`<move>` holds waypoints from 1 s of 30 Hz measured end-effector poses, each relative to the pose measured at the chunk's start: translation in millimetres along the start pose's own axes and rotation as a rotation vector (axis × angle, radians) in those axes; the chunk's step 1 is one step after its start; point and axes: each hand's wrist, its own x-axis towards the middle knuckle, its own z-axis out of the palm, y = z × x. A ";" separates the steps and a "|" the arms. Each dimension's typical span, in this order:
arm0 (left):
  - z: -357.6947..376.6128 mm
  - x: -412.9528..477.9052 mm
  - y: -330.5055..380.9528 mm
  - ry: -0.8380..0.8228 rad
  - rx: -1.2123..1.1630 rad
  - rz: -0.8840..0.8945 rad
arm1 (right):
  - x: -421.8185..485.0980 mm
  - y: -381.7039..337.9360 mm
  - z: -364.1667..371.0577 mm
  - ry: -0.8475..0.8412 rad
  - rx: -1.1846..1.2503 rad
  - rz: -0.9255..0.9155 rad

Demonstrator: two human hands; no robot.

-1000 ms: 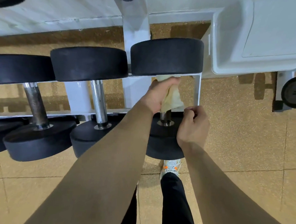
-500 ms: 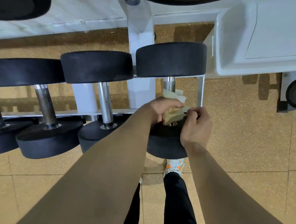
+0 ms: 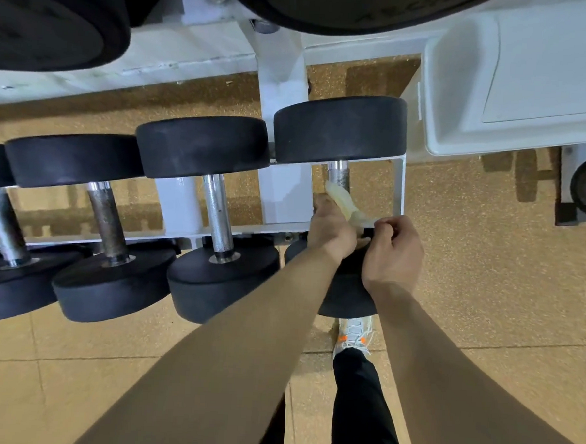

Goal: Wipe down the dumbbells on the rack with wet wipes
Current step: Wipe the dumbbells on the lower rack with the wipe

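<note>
While both hands curl on the wet wipe (image 3: 341, 201), left hand (image 3: 330, 223) gripping it low on the handle (image 3: 338, 175), right hand (image 3: 390, 249) pinching its near end, the rightmost dumbbell (image 3: 340, 129) sits on the rack (image 3: 281, 85). Risk: wipe snags and tears on the knurling; hard tugging could roll the dumbbell.

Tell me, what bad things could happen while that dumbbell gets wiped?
The dumbbell is last on the rack, and its near end hangs over the shoe; a hard tug might drop it there. The left hand and right hand both grip the wipe; pulled apart, it might tear.
</note>
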 end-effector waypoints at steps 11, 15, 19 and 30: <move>-30.2 -8.6 -24.4 -0.149 0.253 0.198 | -1.8 -0.1 -1.8 0.013 0.011 0.015; -19.1 -43.6 -18.2 -0.054 0.552 0.255 | -2.8 -3.2 -2.0 0.023 0.012 0.035; -35.7 -50.7 -20.3 -0.128 0.517 0.262 | -3.5 -3.1 -0.6 0.022 0.013 0.034; -33.9 -51.5 -20.9 -0.170 0.543 0.303 | -3.1 -3.1 0.0 0.032 0.031 0.029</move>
